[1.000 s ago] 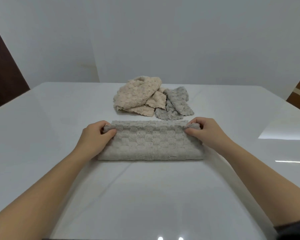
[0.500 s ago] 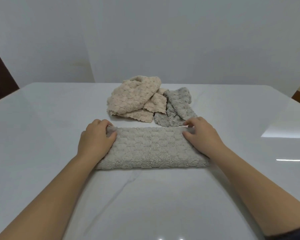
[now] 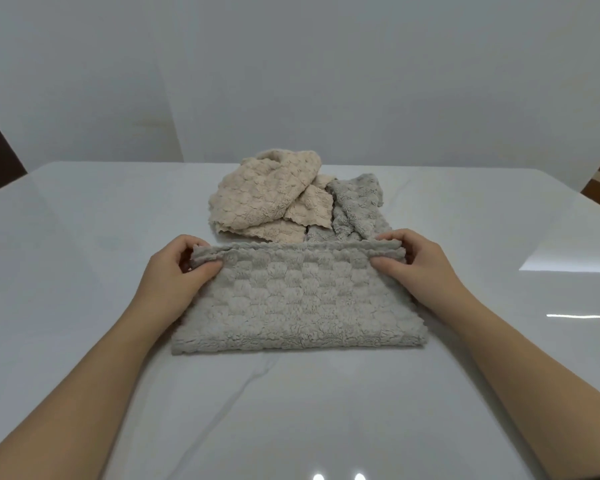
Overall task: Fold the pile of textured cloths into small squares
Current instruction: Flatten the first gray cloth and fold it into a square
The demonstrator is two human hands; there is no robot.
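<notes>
White glossy bench (image 3: pixel 291 410) lies under our forearms. Between our hands the grey cloth (image 3: pixel 291 299) lies folded; left hand (image 3: pixel 175 273) and right hand (image 3: pixel 420 268) each pinch one far corner. If one pinch loses a layer, the fold may go crooked. Beyond the hands sits the pile (image 3: pixel 271 202).

place: plain indoor room | glossy white table (image 3: pixel 84 237) | bare white wall (image 3: pixel 291 64)

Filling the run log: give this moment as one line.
grey textured cloth | left hand pinches far-left corner | right hand pinches far-right corner | beige-and-grey cloth pile behind
</notes>
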